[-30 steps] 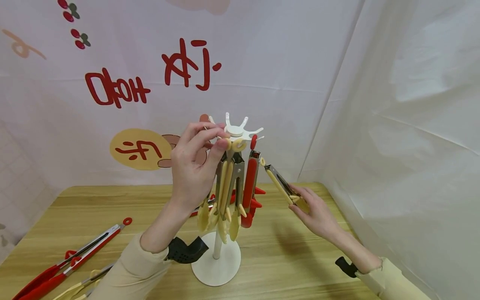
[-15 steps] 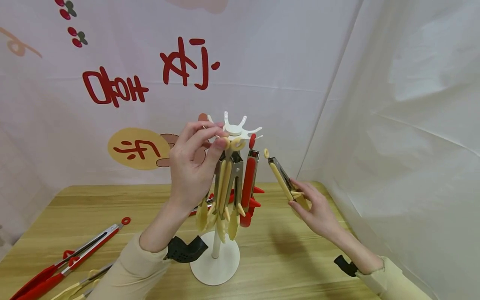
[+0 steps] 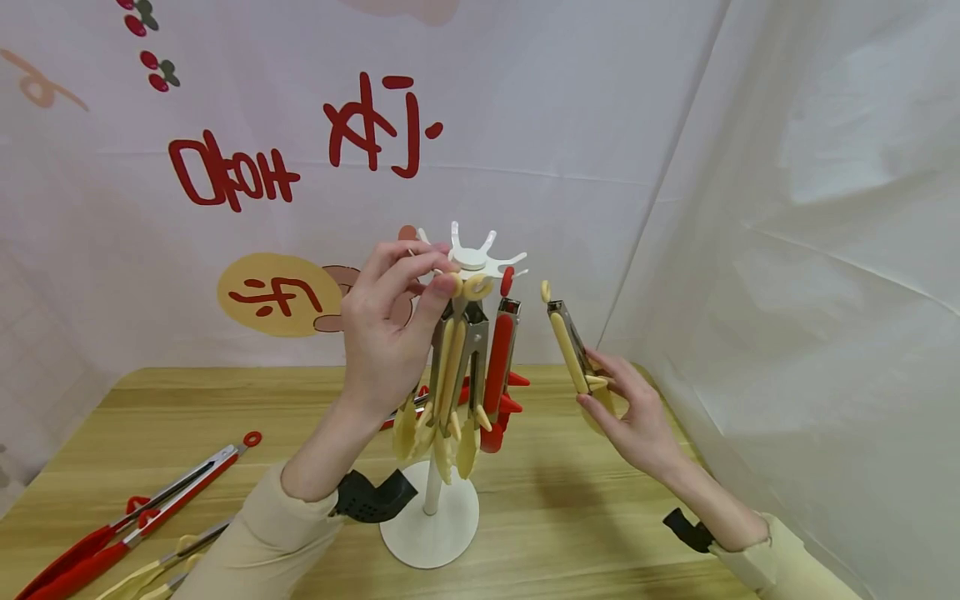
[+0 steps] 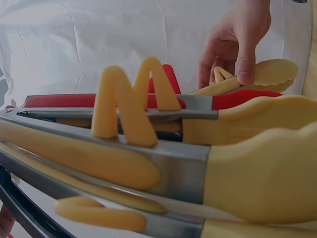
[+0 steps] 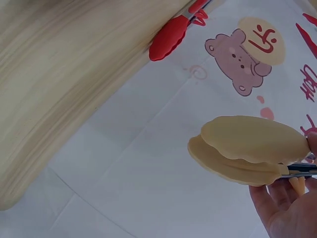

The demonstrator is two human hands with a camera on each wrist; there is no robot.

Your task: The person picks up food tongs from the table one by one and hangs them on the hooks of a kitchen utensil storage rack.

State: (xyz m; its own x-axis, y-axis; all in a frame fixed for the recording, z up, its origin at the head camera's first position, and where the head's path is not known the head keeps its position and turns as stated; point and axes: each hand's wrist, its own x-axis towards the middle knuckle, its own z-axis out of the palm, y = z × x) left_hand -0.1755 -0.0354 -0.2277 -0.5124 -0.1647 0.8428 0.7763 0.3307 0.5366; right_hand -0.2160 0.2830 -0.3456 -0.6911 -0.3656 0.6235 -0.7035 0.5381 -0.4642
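Observation:
A white rotating rack (image 3: 471, 260) with hook arms stands upright on the table, with several cream-yellow tongs (image 3: 451, 358) and one pair of red tongs (image 3: 500, 354) hanging from it by their rings. My left hand (image 3: 390, 308) grips the rack at its top left, thumb beside a yellow ring; its fingers partly cover the hooks there. To the right, my right hand (image 3: 633, 417) holds another pair of yellow tongs (image 3: 567, 346) near the heads, ring end up and apart from the rack. Their yellow heads (image 5: 252, 141) show slightly parted in the right wrist view.
Red tongs (image 3: 150, 517) and yellow-headed tongs (image 3: 161, 571) lie on the wooden table (image 3: 315, 546) at left. More red tongs (image 3: 401, 414) lie behind the rack. White printed cloth (image 3: 555, 108) hangs behind and along the right side.
My right hand has raised the yellow tongs' ring end and tilted them more upright, the ring moving up and right. My left hand has stayed at the rack's top.

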